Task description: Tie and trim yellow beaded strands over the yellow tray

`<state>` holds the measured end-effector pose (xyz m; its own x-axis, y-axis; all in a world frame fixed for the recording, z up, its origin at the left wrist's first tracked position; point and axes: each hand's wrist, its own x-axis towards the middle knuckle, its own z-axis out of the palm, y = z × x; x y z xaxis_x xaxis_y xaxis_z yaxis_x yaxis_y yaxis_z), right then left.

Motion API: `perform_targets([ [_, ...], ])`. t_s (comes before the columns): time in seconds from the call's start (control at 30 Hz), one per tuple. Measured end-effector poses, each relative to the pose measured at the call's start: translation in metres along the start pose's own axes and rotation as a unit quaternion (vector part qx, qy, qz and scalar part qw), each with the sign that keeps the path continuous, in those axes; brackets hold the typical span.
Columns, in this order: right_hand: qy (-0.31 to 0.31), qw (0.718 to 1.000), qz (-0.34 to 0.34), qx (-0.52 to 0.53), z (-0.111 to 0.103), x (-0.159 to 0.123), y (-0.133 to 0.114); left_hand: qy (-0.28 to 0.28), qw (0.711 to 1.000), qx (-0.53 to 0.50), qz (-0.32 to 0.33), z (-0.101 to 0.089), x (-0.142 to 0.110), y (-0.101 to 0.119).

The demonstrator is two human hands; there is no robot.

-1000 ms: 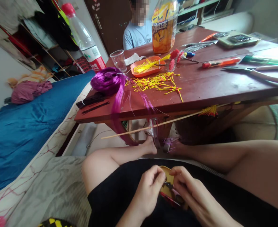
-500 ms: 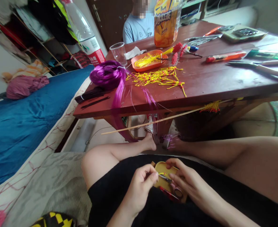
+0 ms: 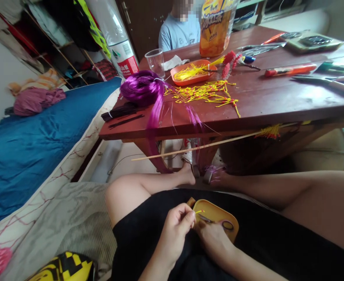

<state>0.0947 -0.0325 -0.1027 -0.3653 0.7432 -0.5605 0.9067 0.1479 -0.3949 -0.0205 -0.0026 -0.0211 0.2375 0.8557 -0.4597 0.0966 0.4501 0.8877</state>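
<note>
My left hand (image 3: 176,234) rests on my lap in a pinch, holding a thin yellow strand (image 3: 199,212) by its end. Beside it my right hand (image 3: 215,240) is closed low on the lap, its fingers around small scissors (image 3: 218,223) that lie across a yellow tray (image 3: 218,214). The tray sits on my black shorts between my knees. The two hands touch near the tray's left edge.
A low red-brown table (image 3: 262,101) stands ahead with purple fibre (image 3: 144,89), scattered yellow strands (image 3: 207,93), an orange dish (image 3: 189,74), a plastic cup (image 3: 155,62), bottles and tools. A long thin stick (image 3: 195,148) hangs under its edge. A person sits behind the table. A blue bed cover (image 3: 28,144) lies left.
My right hand has dropped lower and turned, uncovering more of the yellow tray. The left hand keeps its pinch on the strand. The view has shifted slightly left.
</note>
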Motion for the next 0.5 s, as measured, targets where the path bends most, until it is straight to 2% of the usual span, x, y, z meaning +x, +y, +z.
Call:
perform_targets([
  [0.2,0.007,0.999,0.004,0.035,0.004,-0.005,0.003,0.001,1.000,-0.014,-0.014,0.001,-0.002,-0.002],
  [0.37,0.059,0.992,0.043,0.106,0.004,-0.009,0.006,0.013,0.999,-0.037,-0.014,0.002,-0.002,0.000],
  [0.5,0.101,0.977,0.059,0.179,0.001,-0.016,0.017,0.027,0.998,-0.053,-0.016,0.003,-0.003,0.001],
])
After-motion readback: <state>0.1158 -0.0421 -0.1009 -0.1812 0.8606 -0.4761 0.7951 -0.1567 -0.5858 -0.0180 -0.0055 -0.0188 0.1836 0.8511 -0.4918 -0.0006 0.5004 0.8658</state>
